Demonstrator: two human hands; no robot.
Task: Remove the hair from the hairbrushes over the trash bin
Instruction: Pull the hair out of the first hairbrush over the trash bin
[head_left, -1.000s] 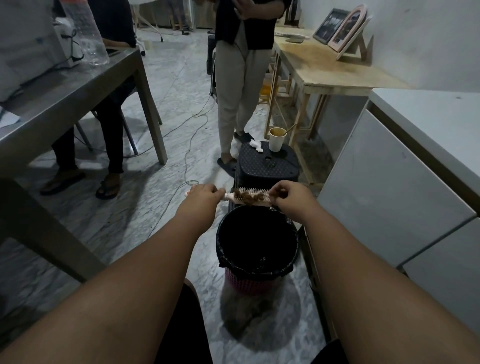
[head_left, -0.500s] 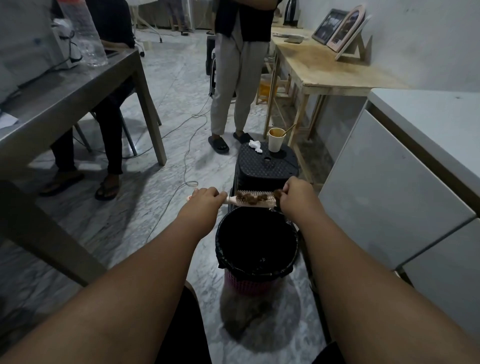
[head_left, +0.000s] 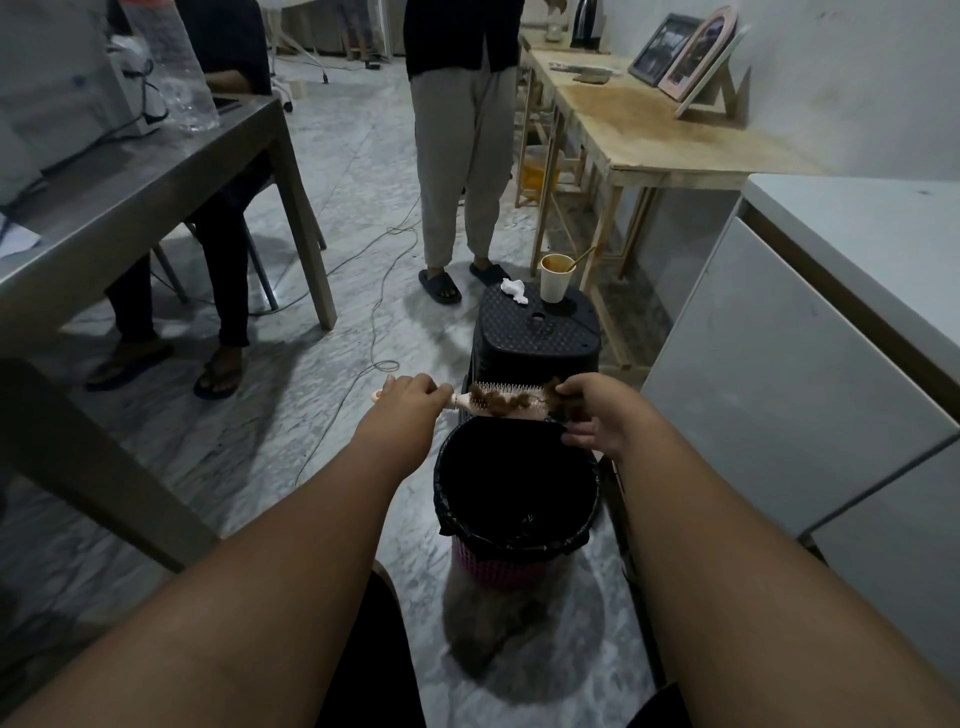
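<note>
Evidently light and stiff, the pale pink plastic hairbrush (head_left: 506, 404) hangs above the black-lined trash bin (head_left: 517, 488), left hand (head_left: 410, 397) fisted on its handle. Right hand (head_left: 589, 410) pinches the soft, tangled brown hair (head_left: 501, 401) at the brush's far end, best gripped low by the bristle roots.

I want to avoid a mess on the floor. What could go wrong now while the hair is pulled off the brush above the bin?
1. The brush is held over the far rim of the bin, not its middle, so loose hair may drop behind it or onto the stool.
2. The right hand pulls at the end of the brush; a hard tug could slip it from the left hand.
3. A jerk forward might knock over the cup on the stool.
</note>
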